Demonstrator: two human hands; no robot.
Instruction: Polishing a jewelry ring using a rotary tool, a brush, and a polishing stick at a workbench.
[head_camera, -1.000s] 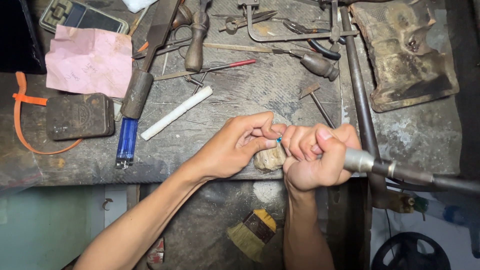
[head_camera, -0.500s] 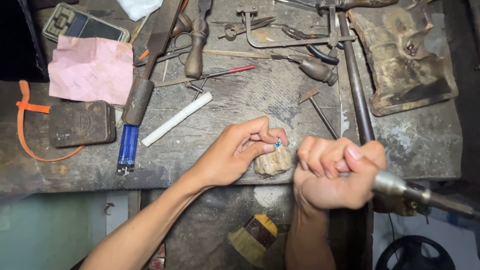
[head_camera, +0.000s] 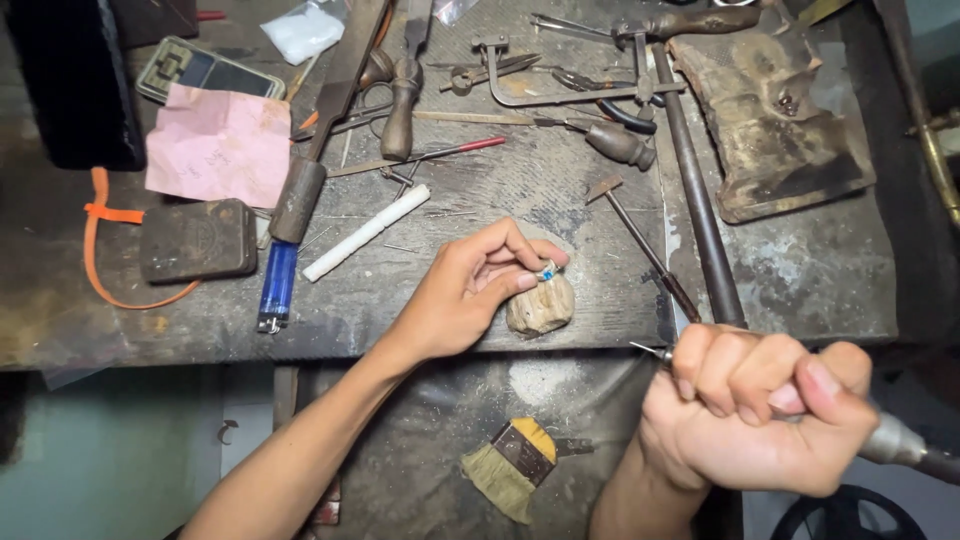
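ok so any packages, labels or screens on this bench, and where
Phone or calculator-like device: far left, flat rectangle, dark screen, pale rim.
Pink paper: just below it, creased sheet, faint writing.
Clear plastic bag: top edge, crumpled, whitish.
Dark tin: left, beside the blue lighter, flat rounded rectangle.

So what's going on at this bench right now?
A person is doing fine work on a small ring with a blue stone. The left hand pinches the ring against a worn wooden peg at the front edge of the workbench. The right hand is closed in a fist around a rotary handpiece, its thin bit pointing toward the ring but clear of it. A brush lies below, and files, a blue lighter and pink paper sit behind.
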